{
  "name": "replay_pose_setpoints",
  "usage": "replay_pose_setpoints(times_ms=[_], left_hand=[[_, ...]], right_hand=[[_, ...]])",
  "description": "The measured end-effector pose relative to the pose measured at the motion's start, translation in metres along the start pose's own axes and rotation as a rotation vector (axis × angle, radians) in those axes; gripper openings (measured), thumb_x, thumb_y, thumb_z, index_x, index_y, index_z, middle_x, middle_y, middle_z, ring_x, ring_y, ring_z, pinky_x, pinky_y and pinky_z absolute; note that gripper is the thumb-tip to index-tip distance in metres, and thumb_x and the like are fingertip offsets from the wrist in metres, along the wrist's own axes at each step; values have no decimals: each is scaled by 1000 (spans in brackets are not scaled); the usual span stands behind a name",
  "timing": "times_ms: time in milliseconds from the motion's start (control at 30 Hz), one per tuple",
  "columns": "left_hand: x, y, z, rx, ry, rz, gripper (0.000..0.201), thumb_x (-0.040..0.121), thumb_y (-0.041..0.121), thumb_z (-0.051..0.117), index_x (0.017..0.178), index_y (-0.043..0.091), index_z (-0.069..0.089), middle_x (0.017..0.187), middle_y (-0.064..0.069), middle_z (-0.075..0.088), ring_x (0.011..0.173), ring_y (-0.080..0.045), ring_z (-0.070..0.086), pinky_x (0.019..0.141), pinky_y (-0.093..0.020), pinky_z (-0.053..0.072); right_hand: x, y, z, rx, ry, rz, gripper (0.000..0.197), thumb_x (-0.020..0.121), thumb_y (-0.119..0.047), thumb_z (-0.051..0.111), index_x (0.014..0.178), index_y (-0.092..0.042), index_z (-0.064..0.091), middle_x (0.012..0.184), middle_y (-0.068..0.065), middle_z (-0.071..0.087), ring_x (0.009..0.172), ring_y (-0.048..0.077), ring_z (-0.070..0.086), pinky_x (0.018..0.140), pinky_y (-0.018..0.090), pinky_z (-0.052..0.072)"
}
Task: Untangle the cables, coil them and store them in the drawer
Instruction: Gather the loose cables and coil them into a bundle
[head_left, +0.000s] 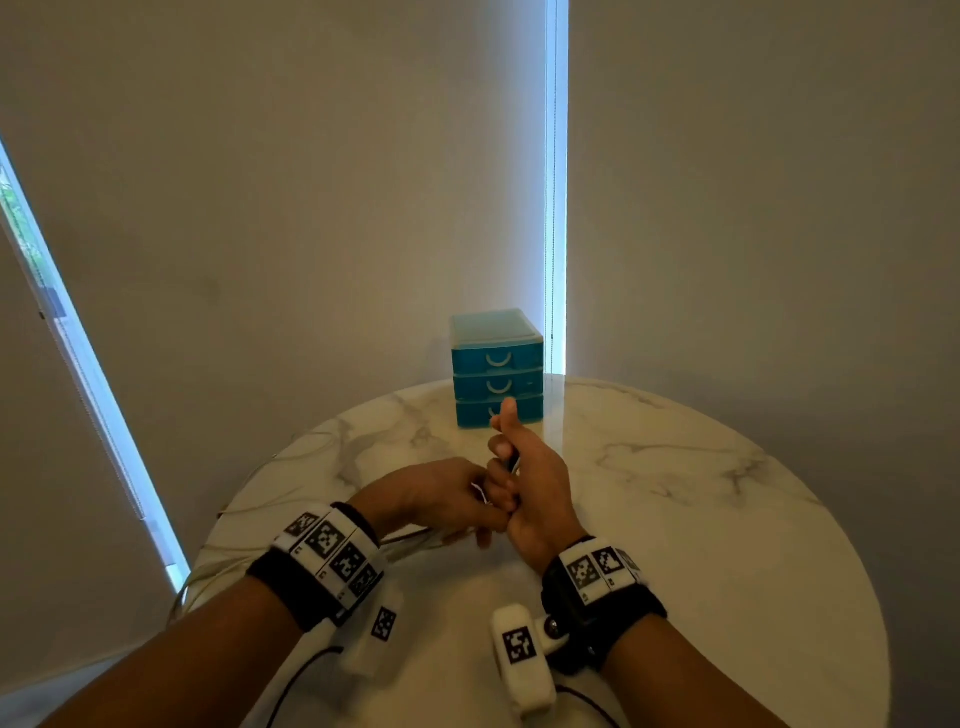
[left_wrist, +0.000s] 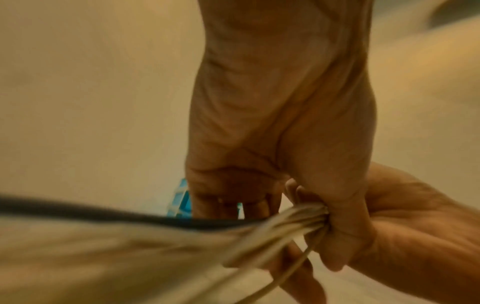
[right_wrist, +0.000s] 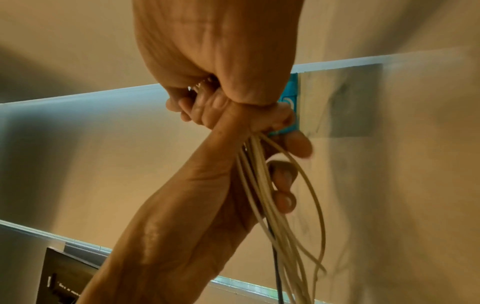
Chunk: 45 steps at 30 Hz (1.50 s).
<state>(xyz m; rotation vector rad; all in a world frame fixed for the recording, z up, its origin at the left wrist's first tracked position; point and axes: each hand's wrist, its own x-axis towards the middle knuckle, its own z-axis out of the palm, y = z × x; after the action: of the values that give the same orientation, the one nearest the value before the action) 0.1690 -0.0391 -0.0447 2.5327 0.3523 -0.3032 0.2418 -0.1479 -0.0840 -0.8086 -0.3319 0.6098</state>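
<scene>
Here the left hand (head_left: 441, 499) has its fingers curled round a bundle of cables (right_wrist: 262, 185), pale ones with a dark one among them, which trail from the grip leftward over the table (head_left: 675, 493) edge. Touching it on its right, the right hand (head_left: 535, 493) is closed on the same bundle, thumb up, though which strands it pinches cannot be told. Beyond the joined hands, well apart from the grip, the blue drawers (head_left: 496, 364) stand on the table, all three shut.
</scene>
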Motion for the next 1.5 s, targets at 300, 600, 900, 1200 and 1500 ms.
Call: replay_pose_setpoints(times_ms=[300,600,900,1200,1500], left_hand=[[-46,-63,-39,10,-361,-28,16,104,24,66,91,18,73,77,-1,75,73,-18,71,90,-35,58],[-119,-209,-62,-4,-275,-286,23,81,47,72,77,25,76,80,2,73,71,-12,63,71,-24,51],[-165,-220,-97,-132,159,-155,23,98,29,70,77,27,78,64,1,71,61,-13,67,70,-21,53],[-128,-195,-108,268,638,-43,39,84,34,85,58,23,58,55,8,55,52,-7,49,60,-29,40],[-132,-159,-167,598,1083,127,36,84,32,83,66,29,52,56,6,52,55,-22,50,58,-28,35]], right_hand=[[11,-45,-25,119,3,-102,30,104,-47,64,100,-18,62,68,-5,44,47,6,27,41,20,21],[20,-70,-50,196,59,-226,28,107,-47,59,92,-23,60,65,-8,43,43,5,28,38,18,22],[32,-71,-68,188,32,-254,28,107,-51,59,87,-31,58,64,-10,43,45,7,27,40,21,25],[37,-73,-89,162,190,-274,25,107,-46,60,87,-32,55,63,-10,42,46,7,26,42,20,24],[37,-82,-80,135,199,-346,25,103,-49,66,88,-31,58,66,-10,42,49,8,25,43,21,23]])
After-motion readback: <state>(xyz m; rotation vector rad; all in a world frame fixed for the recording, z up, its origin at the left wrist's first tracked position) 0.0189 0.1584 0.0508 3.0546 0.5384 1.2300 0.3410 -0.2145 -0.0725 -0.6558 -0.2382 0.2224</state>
